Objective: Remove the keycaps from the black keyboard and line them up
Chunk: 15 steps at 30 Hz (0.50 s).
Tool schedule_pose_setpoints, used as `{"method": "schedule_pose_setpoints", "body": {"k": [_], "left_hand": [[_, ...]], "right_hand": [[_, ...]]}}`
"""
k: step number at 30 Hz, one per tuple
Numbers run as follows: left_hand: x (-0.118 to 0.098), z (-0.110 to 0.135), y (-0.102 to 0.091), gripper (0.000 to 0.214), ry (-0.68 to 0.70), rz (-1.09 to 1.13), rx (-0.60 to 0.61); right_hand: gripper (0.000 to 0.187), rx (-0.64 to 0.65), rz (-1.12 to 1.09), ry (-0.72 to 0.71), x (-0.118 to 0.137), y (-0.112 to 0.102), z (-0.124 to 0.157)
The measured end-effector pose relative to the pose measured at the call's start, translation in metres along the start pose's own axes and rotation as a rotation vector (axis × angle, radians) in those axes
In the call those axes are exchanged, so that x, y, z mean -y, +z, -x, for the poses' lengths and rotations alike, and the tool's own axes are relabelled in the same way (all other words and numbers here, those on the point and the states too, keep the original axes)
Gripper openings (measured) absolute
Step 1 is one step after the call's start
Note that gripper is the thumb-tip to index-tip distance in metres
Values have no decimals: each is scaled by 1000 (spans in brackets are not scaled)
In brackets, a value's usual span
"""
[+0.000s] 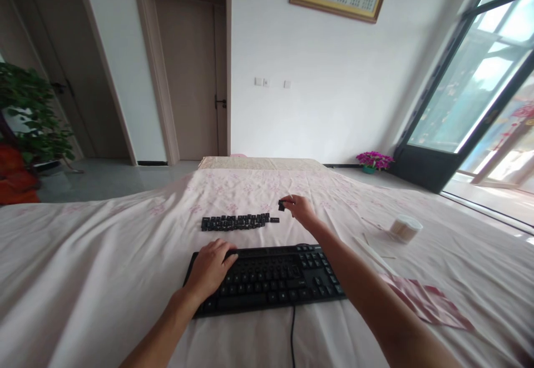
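A black keyboard (pixel 262 279) lies on the pale cloth, its upper rows of keycaps partly off. My left hand (pixel 213 265) rests on the keyboard's upper left part, fingers stretched over its back edge. Beyond the keyboard, several loose black keycaps (pixel 233 222) stand in close rows, with one wider keycap (pixel 274 220) at their right end. My right hand (pixel 298 207) is past the keyboard, to the right of those rows, pinching a small black keycap (pixel 281 205) between thumb and fingers.
To the right stand a round clear tub of cotton swabs (pixel 405 227) and a crumpled pink cloth (pixel 429 301). A few thin sticks lie near the tub. The keyboard's cable (pixel 292 334) runs toward me. The pale flowered cloth (pixel 137 256) has folds.
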<state>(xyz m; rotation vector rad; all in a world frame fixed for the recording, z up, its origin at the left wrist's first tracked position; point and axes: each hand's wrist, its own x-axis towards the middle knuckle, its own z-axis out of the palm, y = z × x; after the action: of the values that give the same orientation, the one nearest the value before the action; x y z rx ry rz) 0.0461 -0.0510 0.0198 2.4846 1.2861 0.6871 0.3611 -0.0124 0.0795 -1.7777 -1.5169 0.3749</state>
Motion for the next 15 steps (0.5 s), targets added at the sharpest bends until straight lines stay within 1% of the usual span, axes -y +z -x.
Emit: {"method": "schedule_pose_setpoints", "body": {"k": [3, 6, 10, 15], "left_hand": [[0, 0, -1, 21, -8, 15, 14], [-1, -1, -3, 21, -15, 23, 23], [-3, -1, -4, 22, -30, 27, 26], [-2, -1, -4, 21, -33, 36, 14]], "right_hand": [[24, 30, 37, 28, -4, 9, -19], [20, 73, 72, 55, -9, 16, -29], [18, 125, 106, 76, -13, 24, -33], [17, 166, 127, 76, -13, 35, -33]]}}
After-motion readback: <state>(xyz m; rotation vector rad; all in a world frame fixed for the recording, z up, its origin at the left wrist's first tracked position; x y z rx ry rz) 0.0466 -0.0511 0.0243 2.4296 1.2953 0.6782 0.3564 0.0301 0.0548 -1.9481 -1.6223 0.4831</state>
